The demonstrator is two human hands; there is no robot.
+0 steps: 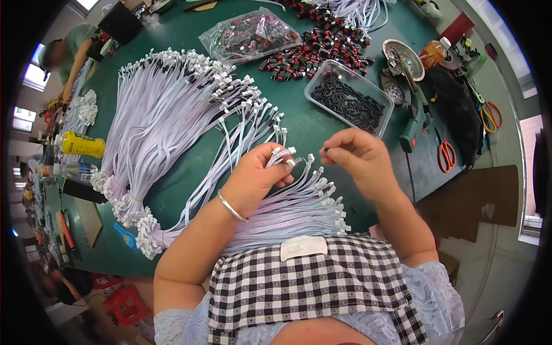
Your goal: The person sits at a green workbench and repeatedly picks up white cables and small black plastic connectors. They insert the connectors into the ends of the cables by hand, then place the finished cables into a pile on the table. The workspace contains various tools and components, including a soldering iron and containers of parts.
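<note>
My left hand [253,177], a silver bangle on its wrist, is closed on the ends of a few pale ribbon cables with white connectors [282,154]. To its right, my right hand [368,164] pinches a small black piece [326,150], apart from the connectors; it looks like the short tubes in the tub. A bundle of pale ribbon cables [287,214] fans out below my hands, against my checked apron. Beyond my right hand, a clear plastic tub [319,106] holds many short black tubes [348,99].
A large cable bundle [164,109] covers the left of the green table [287,110]. Black-and-red parts [322,49] lie piled behind the tub, beside a clear bag [250,35]. A green glue gun [413,123] and red-handled scissors [447,156] lie at right. Another person [75,49] works far left.
</note>
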